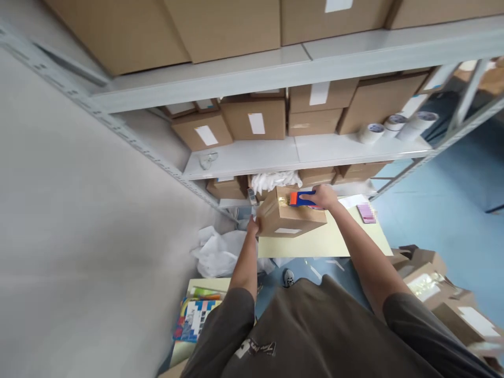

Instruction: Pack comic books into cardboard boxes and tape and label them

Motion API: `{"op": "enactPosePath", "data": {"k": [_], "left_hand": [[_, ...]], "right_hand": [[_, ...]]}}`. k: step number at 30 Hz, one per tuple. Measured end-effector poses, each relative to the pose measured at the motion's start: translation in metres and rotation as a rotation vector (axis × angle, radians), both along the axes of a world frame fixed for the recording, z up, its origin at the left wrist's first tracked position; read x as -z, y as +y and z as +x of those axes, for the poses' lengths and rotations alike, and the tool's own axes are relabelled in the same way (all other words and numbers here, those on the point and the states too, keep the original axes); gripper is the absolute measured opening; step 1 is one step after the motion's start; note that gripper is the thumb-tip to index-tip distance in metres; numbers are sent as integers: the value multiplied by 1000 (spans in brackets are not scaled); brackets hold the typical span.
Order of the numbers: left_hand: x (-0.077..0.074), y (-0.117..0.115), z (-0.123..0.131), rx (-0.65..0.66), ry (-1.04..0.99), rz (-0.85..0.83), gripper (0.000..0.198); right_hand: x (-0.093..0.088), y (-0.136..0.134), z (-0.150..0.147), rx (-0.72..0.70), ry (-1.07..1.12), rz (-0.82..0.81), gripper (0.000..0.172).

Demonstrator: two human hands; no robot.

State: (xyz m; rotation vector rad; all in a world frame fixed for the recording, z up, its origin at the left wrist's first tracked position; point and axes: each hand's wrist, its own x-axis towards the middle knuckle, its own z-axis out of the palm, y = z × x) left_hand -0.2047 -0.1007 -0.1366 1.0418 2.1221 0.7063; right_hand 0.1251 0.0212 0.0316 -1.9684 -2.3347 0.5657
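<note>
In the head view, both arms stretch forward to the box (303,216) on the table (311,248): the right hand (325,197) is curled around the tape dispenser (303,199) at the box's top, while the left hand (253,226) touches the box's left side, its fingers too hidden to tell their grip. The box looks closed, contents unseen; beyond it, cartons (273,121) and tape rolls (369,137) stand on a shelf (252,157).
</note>
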Motion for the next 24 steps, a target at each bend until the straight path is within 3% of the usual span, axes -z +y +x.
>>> {"op": "enactPosePath", "data": {"k": [4,8,12,17,24], "left_hand": [[-31,3,-7,-78,-56,50,69],[-62,7,-6,20,-191,152,75],[-74,14,-2,67,-173,152,68],[-70,25,33,108,-73,132,60],[-61,51,137,261,-69,141,57]], "right_hand": [[-11,-1,-65,-84,-55,-25,67],[-15,-12,-115,-143,-79,-47,74],[-20,-18,-136,-174,-97,-64,75],[-26,-12,-99,-149,-104,-76,71],[-24,-13,24,4,-102,-115,67]]}}
